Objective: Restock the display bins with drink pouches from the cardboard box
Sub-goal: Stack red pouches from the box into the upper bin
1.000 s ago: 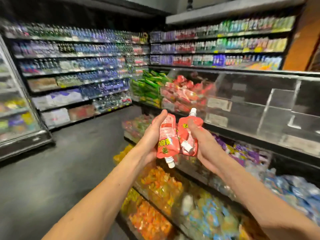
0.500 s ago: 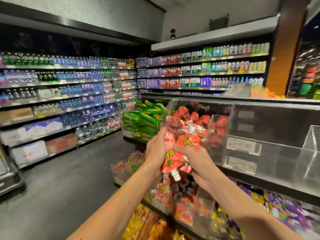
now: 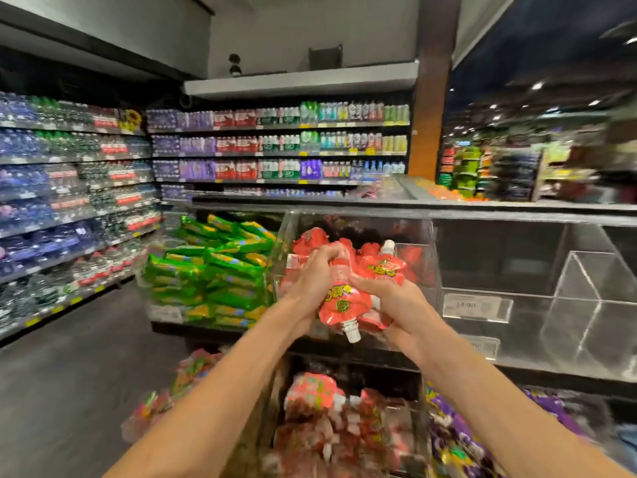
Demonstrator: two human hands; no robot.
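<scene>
Left hand: fingers curled round the upper end of a red drink pouch. Call it the cap-down pouch, since its white spout points at the floor. Right hand: cupped in from the right and below, fingers wrapped on the pair, holding a second one, the cap-up pouch, spout on top. The two pouches touch and overlap, with the cap-down one nearer me.

Both are held at the front of the red-pouch bin. Motion blur, so I can't tell if they're past its front edge.

- Inside the bin, behind my hands: stocked pouches, same red.
- Left of the bin: stack of green packs.
- Right of the bin: clear compartment, price label on its front.
- Below the bin: lower bin of red-and-white packs, blurred.
- Below and right of the bin: purple packs.
- Behind and above the bin: bottle shelves.
</scene>
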